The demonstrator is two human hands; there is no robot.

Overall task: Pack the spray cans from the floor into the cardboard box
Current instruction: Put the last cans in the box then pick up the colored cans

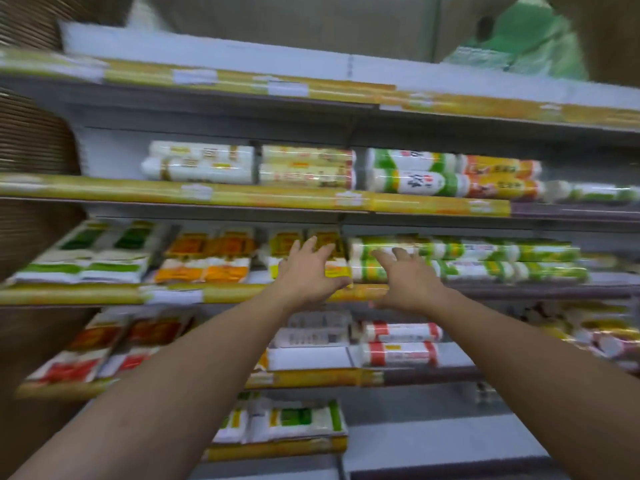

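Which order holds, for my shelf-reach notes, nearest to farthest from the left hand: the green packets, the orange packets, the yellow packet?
1. Yellow packet, right at the fingers of the left hand.
2. Orange packets, the next stack to the left on the same shelf.
3. Green packets, at the far left end of that shelf.

Blurred, pale tan cardboard box point(294, 26) upright on top shelf point(221, 51), well above and beyond left grip point(308, 271) and right grip point(408, 285); plain side faces out, contents hidden.

Both arms outstretched; left hand point(309, 271), right hand point(407, 280) fingers spread, empty.
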